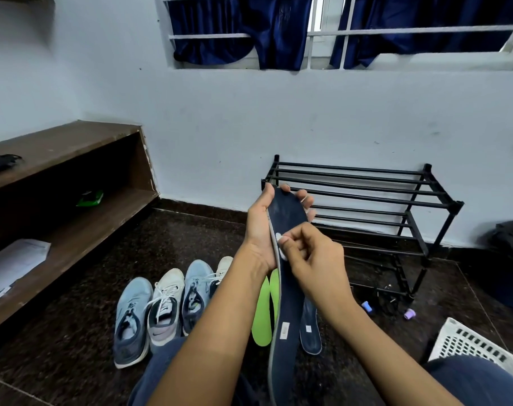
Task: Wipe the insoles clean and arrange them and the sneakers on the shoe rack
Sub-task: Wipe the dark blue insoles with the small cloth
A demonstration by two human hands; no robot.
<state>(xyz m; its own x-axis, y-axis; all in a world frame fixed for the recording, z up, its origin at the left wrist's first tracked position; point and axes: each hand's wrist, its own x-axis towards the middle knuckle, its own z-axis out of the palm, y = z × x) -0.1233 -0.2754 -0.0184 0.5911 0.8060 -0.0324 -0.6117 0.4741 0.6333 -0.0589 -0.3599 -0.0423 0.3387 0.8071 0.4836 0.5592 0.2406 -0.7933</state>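
Bare forearms, navy blue trousers over both knees

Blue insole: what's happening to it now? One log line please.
left hand: grips navy insole | right hand: curled fingers on insole, cloth unclear | sneakers: on floor, not on shoe rack

the left forearm hides most of the far white sneaker and part of the green insoles, and the held navy insole runs off the bottom edge.
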